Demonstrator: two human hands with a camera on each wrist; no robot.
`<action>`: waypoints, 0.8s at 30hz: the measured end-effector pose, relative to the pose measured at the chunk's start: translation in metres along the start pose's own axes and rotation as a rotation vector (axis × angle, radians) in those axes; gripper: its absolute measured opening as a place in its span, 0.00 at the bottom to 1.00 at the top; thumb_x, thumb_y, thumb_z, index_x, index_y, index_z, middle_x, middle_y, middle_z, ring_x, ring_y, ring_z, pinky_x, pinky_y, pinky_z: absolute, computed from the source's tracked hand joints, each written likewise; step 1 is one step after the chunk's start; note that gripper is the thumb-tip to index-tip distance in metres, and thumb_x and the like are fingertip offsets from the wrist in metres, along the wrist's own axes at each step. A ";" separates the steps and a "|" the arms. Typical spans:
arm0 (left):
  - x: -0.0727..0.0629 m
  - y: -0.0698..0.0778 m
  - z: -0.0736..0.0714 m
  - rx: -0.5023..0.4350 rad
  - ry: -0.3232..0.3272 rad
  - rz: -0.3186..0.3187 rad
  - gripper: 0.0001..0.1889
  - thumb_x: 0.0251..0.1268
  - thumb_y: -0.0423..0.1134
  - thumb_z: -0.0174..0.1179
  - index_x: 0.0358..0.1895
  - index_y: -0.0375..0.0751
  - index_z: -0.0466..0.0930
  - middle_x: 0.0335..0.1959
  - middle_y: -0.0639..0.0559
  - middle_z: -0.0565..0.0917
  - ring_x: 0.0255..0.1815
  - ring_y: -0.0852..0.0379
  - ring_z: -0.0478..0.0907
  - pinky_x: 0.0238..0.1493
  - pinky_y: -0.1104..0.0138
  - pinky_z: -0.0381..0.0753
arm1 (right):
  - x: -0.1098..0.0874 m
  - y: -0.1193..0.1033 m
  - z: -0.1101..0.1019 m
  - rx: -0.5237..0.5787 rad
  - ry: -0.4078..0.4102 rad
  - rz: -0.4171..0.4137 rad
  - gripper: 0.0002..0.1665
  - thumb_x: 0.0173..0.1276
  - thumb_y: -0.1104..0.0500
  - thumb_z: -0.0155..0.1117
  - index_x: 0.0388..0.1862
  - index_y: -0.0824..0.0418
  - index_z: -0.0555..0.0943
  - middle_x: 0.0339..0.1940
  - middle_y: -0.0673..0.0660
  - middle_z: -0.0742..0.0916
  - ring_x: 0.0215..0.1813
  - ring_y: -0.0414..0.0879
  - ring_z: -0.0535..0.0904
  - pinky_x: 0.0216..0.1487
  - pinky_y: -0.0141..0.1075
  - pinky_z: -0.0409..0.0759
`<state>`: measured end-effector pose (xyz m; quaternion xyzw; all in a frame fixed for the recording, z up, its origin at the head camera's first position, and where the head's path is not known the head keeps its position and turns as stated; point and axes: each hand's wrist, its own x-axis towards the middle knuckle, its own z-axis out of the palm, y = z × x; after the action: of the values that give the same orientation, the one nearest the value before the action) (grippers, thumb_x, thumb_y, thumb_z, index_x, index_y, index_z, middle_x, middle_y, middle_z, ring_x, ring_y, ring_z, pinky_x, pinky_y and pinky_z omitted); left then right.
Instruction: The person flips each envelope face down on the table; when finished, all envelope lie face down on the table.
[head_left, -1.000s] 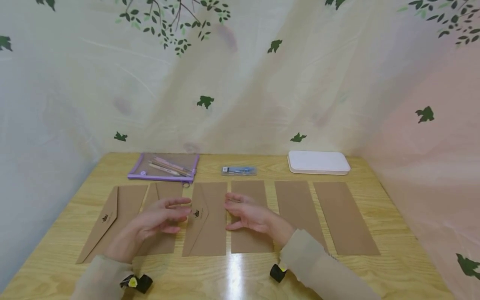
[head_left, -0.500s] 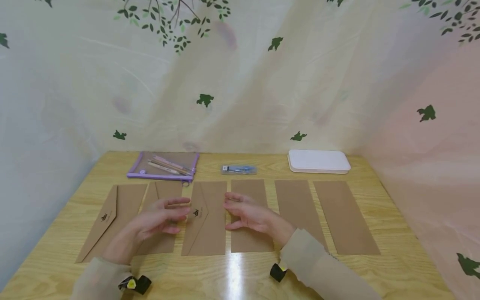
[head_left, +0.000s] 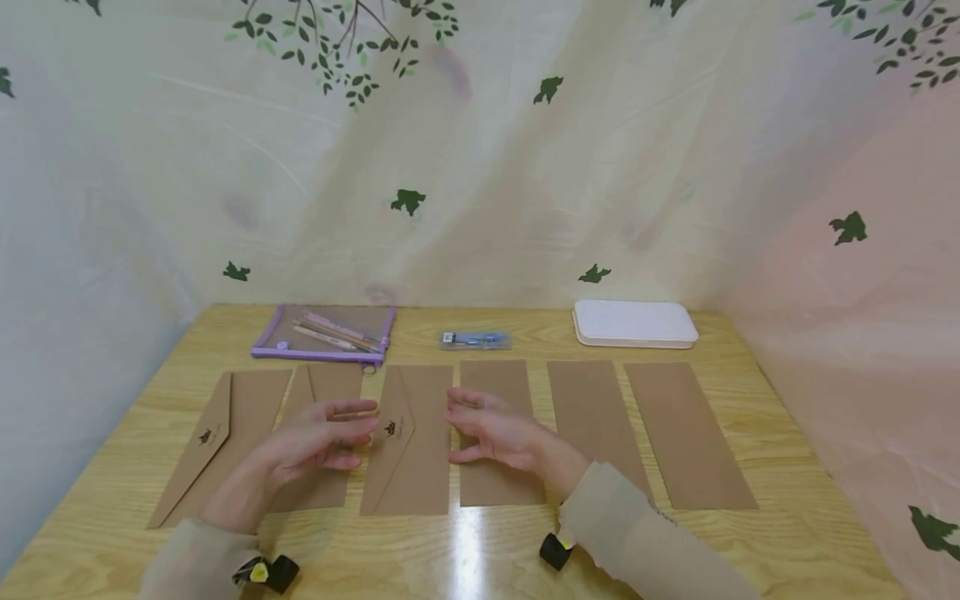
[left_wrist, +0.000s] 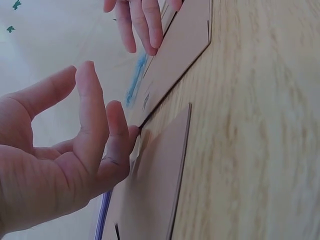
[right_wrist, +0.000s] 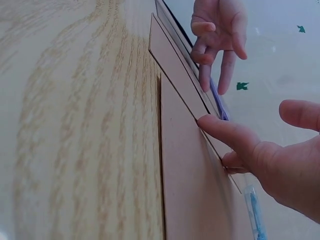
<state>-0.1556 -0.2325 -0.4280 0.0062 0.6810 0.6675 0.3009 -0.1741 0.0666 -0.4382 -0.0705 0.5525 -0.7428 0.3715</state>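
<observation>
A brown kraft-paper envelope (head_left: 427, 479) with a pointed flap and a small dark crown print lies flat between my hands. My left hand (head_left: 318, 442) is at its left side, over a second envelope (head_left: 318, 492), fingers loosely extended. At the right side is my right hand (head_left: 498, 433), over a plain-faced envelope (head_left: 495, 375), its fingertips by the middle envelope's edge. Neither hand grips anything. In the left wrist view, the left hand (left_wrist: 65, 160) has its thumb apart from its fingers. The right wrist view shows the right hand's (right_wrist: 280, 160) fingertips at an envelope edge; whether they touch is unclear.
Another flapped envelope (head_left: 255, 450) lies far left, and two plain ones (head_left: 592, 408) lie to the right. Behind the row are a purple-edged mesh pouch (head_left: 270, 353) with pencils, a small clear case with blue contents (head_left: 476, 340), and a white case (head_left: 636, 323). A printed curtain (head_left: 480, 167) surrounds the table.
</observation>
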 end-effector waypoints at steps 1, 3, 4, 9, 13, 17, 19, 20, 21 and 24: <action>0.000 0.000 0.000 -0.002 -0.004 0.000 0.39 0.74 0.40 0.62 0.77 0.25 0.51 0.70 0.29 0.66 0.55 0.49 0.76 0.46 0.62 0.87 | 0.000 0.000 0.000 -0.002 0.000 -0.001 0.42 0.80 0.62 0.52 0.82 0.69 0.43 0.84 0.65 0.46 0.82 0.62 0.40 0.64 0.63 0.73; -0.001 0.000 -0.001 -0.005 -0.012 0.001 0.40 0.74 0.40 0.62 0.77 0.25 0.51 0.70 0.30 0.66 0.56 0.49 0.76 0.46 0.63 0.87 | -0.001 0.001 0.001 -0.003 0.001 -0.002 0.42 0.80 0.62 0.53 0.82 0.70 0.43 0.84 0.65 0.46 0.82 0.63 0.40 0.64 0.63 0.73; -0.001 0.000 -0.001 -0.007 -0.015 0.001 0.40 0.74 0.40 0.62 0.77 0.25 0.50 0.70 0.30 0.66 0.56 0.49 0.76 0.46 0.63 0.87 | -0.001 0.001 0.001 -0.004 0.001 -0.003 0.42 0.80 0.62 0.53 0.82 0.70 0.44 0.84 0.65 0.47 0.82 0.63 0.40 0.64 0.63 0.73; -0.002 -0.001 -0.002 -0.008 -0.023 0.009 0.39 0.74 0.40 0.61 0.77 0.25 0.50 0.70 0.30 0.65 0.56 0.49 0.76 0.46 0.62 0.87 | -0.001 0.000 0.001 -0.005 0.000 -0.001 0.42 0.79 0.62 0.53 0.82 0.69 0.44 0.84 0.65 0.47 0.82 0.63 0.41 0.64 0.62 0.73; -0.003 0.000 -0.003 -0.012 -0.029 0.013 0.39 0.75 0.40 0.61 0.77 0.25 0.50 0.71 0.29 0.64 0.56 0.50 0.76 0.46 0.62 0.87 | -0.002 0.000 0.002 -0.007 -0.002 0.001 0.42 0.79 0.62 0.53 0.82 0.68 0.44 0.84 0.65 0.47 0.82 0.63 0.40 0.64 0.62 0.73; -0.004 0.001 -0.003 -0.020 -0.036 0.015 0.40 0.74 0.39 0.61 0.77 0.24 0.49 0.71 0.29 0.63 0.56 0.50 0.76 0.47 0.62 0.87 | -0.002 -0.001 0.002 -0.015 -0.002 0.001 0.42 0.79 0.62 0.54 0.82 0.68 0.45 0.84 0.65 0.48 0.82 0.64 0.40 0.64 0.62 0.73; -0.004 0.001 -0.003 -0.021 -0.036 0.017 0.40 0.74 0.39 0.61 0.77 0.23 0.49 0.71 0.29 0.63 0.56 0.50 0.76 0.50 0.61 0.86 | -0.002 -0.001 0.003 -0.021 -0.003 0.000 0.42 0.79 0.61 0.54 0.82 0.68 0.45 0.83 0.66 0.49 0.82 0.64 0.41 0.64 0.62 0.73; -0.004 0.001 -0.003 -0.023 -0.034 0.016 0.40 0.74 0.39 0.61 0.77 0.23 0.49 0.70 0.28 0.63 0.56 0.50 0.76 0.52 0.60 0.85 | -0.002 -0.001 0.003 -0.026 -0.002 0.000 0.42 0.79 0.61 0.54 0.82 0.68 0.46 0.83 0.67 0.49 0.82 0.65 0.41 0.64 0.62 0.73; -0.004 0.001 -0.003 -0.022 -0.031 0.017 0.40 0.74 0.39 0.61 0.77 0.23 0.49 0.71 0.28 0.63 0.57 0.50 0.76 0.54 0.59 0.84 | -0.002 -0.002 0.003 -0.031 -0.003 0.000 0.42 0.79 0.61 0.54 0.82 0.68 0.46 0.83 0.67 0.50 0.81 0.65 0.42 0.64 0.61 0.74; -0.004 0.001 -0.004 -0.015 -0.031 0.020 0.39 0.75 0.39 0.60 0.77 0.22 0.49 0.72 0.26 0.60 0.60 0.48 0.75 0.59 0.56 0.81 | -0.003 -0.002 0.005 -0.045 -0.006 0.000 0.42 0.79 0.61 0.55 0.82 0.68 0.46 0.83 0.67 0.50 0.81 0.65 0.43 0.65 0.61 0.74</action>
<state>-0.1544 -0.2381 -0.4260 0.0211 0.6711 0.6754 0.3049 -0.1706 0.0647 -0.4339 -0.0811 0.5680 -0.7300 0.3715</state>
